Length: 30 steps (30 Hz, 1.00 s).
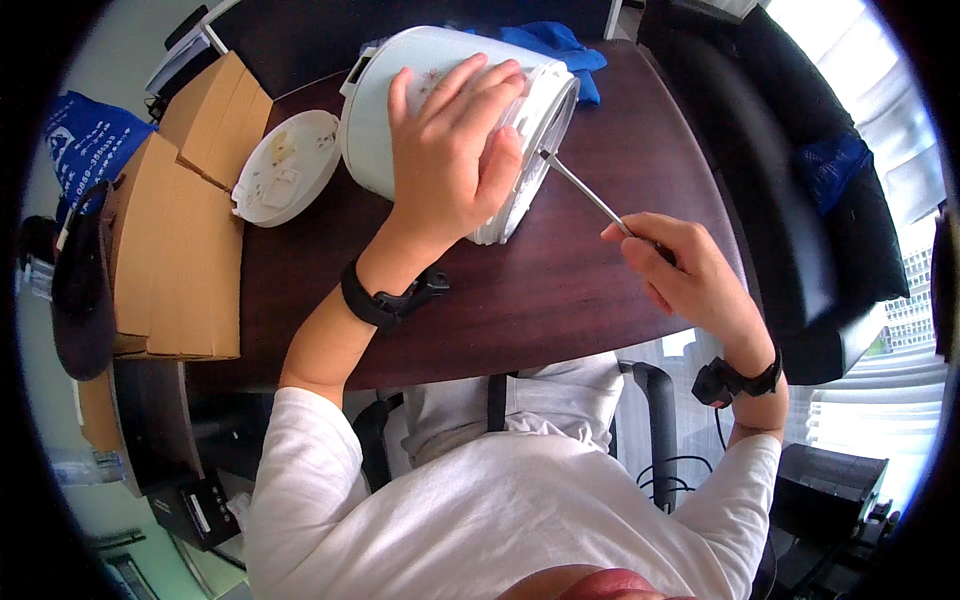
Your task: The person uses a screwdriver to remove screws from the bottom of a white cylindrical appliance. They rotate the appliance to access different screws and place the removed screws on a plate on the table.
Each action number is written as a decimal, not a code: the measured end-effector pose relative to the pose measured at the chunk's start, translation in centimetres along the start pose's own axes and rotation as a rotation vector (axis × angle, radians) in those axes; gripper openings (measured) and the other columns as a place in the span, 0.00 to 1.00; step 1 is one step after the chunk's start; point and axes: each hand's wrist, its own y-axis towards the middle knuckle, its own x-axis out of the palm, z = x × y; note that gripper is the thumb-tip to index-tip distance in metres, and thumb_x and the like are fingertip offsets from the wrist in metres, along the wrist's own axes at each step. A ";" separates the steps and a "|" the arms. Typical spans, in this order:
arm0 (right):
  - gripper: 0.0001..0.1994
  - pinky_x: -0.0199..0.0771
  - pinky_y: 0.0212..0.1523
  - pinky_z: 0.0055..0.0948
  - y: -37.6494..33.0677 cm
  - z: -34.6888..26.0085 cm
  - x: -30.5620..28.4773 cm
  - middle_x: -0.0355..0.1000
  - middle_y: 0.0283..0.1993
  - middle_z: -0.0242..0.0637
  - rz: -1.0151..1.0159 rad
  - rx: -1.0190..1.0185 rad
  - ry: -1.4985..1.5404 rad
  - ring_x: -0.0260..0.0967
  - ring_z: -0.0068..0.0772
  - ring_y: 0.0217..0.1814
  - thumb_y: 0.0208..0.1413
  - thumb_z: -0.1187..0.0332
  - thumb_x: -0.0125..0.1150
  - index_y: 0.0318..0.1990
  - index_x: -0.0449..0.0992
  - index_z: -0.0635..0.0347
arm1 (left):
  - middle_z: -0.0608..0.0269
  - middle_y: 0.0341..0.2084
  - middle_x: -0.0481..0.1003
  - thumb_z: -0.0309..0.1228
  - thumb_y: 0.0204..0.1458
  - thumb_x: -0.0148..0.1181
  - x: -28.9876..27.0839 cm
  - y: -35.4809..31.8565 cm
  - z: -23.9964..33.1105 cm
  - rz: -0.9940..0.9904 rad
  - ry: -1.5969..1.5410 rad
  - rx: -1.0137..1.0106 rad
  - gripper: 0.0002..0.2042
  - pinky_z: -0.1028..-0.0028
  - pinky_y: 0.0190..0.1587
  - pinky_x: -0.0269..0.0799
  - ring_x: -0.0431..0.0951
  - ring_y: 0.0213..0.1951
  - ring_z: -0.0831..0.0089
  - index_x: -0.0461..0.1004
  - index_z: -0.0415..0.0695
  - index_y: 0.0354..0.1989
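A smooth, pale drum-shaped appliance (372,125) lies on its side at the frame's top centre, the left hand (450,140) spread wide across it. At centre right, the right hand (690,262) grips a slim metal screwdriver (590,195). Beneath I see a dark, wood-grained table (430,315); upper right, a glossy black sofa (765,170). The appliance's long axis runs left to right, its ringed end facing right.

Office setting, as we infer from the dark wood desk (650,150), desk partition (325,40), armrest chair (655,425) and black sofa (765,180).
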 end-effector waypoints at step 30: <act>0.11 0.76 0.27 0.30 3.5 4.2 -0.3 0.71 0.37 0.35 0.423 -0.698 -0.826 0.74 0.32 0.28 0.54 0.71 0.63 0.45 0.78 0.62 | 0.60 0.50 0.78 0.32 0.54 0.50 0.4 -0.2 -0.7 0.065 -0.032 0.011 0.15 0.49 0.64 0.45 0.72 0.58 0.60 0.77 0.42 0.46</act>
